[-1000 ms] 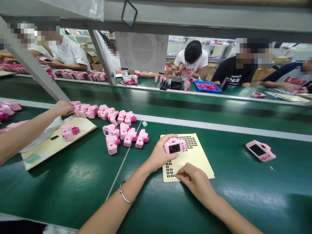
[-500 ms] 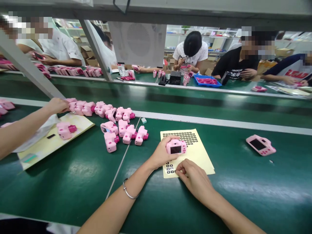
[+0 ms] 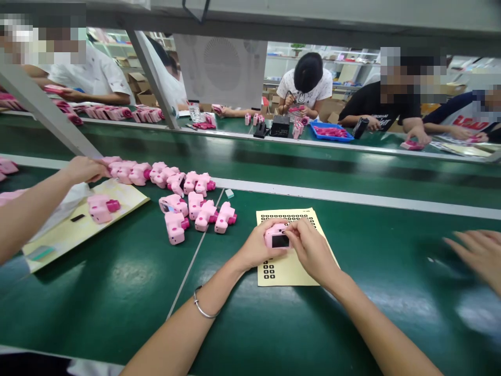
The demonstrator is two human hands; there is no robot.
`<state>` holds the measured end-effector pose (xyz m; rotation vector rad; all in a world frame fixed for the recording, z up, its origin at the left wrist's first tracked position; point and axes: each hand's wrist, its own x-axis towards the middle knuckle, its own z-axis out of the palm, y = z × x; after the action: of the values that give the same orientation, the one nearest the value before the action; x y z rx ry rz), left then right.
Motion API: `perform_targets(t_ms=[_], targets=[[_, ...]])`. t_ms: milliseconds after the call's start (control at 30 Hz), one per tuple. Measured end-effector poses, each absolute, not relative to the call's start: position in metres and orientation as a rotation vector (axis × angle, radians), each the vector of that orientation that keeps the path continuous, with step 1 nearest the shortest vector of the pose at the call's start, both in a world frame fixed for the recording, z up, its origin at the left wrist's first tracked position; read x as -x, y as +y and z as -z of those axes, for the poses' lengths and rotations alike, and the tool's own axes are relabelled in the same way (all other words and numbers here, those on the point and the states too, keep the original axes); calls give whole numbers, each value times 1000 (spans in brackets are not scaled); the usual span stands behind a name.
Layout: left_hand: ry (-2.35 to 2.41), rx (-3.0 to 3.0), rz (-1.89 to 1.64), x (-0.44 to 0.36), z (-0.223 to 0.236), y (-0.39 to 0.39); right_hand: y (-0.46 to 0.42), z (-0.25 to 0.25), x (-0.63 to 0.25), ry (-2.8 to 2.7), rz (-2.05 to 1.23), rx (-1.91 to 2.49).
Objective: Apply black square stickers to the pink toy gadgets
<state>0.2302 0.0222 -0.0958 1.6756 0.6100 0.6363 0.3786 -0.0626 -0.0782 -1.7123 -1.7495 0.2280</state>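
Steady the pink camera (image 3: 274,230) in the left grip (image 3: 254,245); the right grip (image 3: 312,246) pinches narrowly beside its screen (image 3: 279,242), any contents unseen from here.

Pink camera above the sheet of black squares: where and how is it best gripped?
I'd grip the pink camera by its left end, from the left, fingers over the top edge, thumb below, as the left hand does. Its screen faces the wearer; this should leave it uncovered and the opposite end open to the right hand.
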Motion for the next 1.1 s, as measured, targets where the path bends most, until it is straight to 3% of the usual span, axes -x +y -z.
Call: perform_targets(t_ms=[933, 1100], targets=[[528, -1703, -676, -231, 97, 21, -54, 89, -371, -1858, 145, 1807], [552, -1698, -675, -231, 96, 19, -57, 85, -371, -1806, 33, 1796]])
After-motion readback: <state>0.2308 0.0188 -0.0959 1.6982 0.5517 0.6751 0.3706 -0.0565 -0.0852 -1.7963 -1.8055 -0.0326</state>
